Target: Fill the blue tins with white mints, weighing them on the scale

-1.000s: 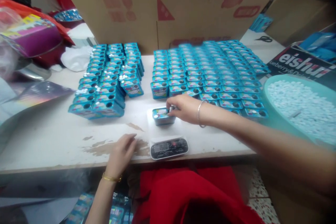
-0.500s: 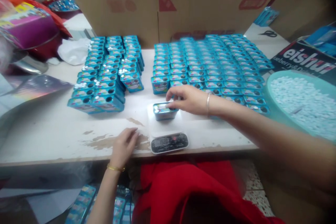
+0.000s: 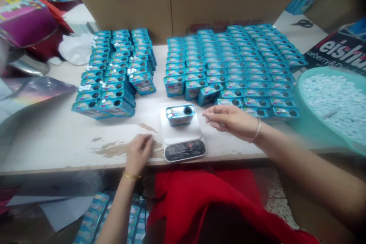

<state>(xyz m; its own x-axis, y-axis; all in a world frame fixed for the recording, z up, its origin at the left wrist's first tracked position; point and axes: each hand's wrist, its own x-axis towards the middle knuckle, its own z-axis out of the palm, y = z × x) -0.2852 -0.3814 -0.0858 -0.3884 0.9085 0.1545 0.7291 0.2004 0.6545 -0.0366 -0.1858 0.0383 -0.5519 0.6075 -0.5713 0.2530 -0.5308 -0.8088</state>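
Note:
A blue tin (image 3: pixel 180 116) stands upright on a small white kitchen scale (image 3: pixel 183 134), its round opening at the right and a couple of white tablets on its top. To the right of the scale, my right hand (image 3: pixel 231 121) is raised with thumb and fingers pinched together; what sits between the fingertips is too small to make out. My left hand (image 3: pixel 139 151) rests on the table left of the scale, fingers curled in and loosely closed, touching no tin.
Rows of blue tins (image 3: pixel 114 72) stand at the left, some with white tablets on top. More rows (image 3: pixel 237 65) fill the right. A turquoise basin (image 3: pixel 303 95) of white tablets is at the far right. Behind stands a cardboard box (image 3: pixel 223 0).
My right hand has moved away from the tin on the scale, to the right, uncovering its opening. My left hand has hardly moved. The view has shifted slightly.

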